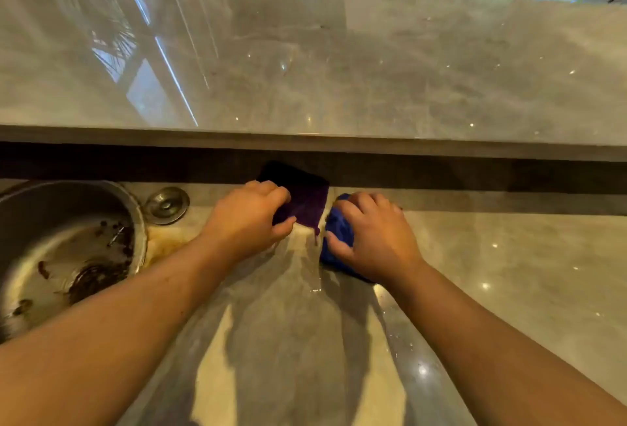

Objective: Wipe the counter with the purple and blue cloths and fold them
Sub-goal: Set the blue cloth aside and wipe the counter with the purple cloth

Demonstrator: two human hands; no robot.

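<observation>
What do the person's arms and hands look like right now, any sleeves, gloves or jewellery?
Both forearms are bare with no sleeves in view. The left hand and right hand wear no gloves, and no rings, watch or bracelets show on the visible sides.

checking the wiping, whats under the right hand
The right hand presses on a bunched blue cloth lying on the counter. Most of the cloth and the counter beneath it are covered, so I can't see them.
</observation>
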